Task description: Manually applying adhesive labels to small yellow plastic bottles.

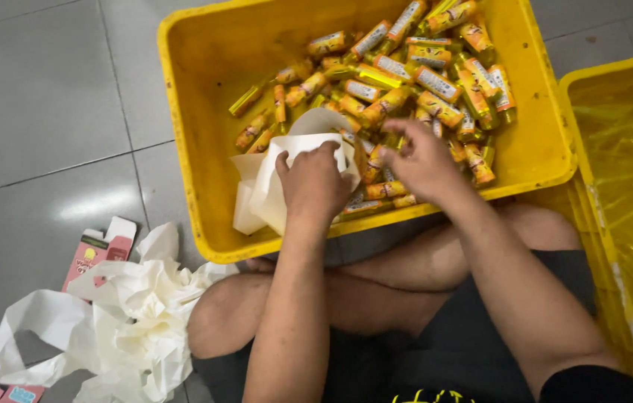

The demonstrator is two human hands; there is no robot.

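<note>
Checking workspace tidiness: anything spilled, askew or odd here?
Yes: crumpled white plastic bags and flattened pink cartons lie loose on the tiled floor, outside the yellow bin. Small bottles sit in a jumbled heap.

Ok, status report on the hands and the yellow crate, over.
Left hand gripping white paper inside yellow crate. Right hand down among small orange bottles, grip unclear. Nothing blocking.

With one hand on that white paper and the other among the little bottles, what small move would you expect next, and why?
Probably the right hand closes on one small orange bottle and brings it toward the white paper that the left hand holds down in the yellow bin. The right fingers are spread over the pile, seemingly with no bottle gripped yet, and the paper lies right beside them.
</note>
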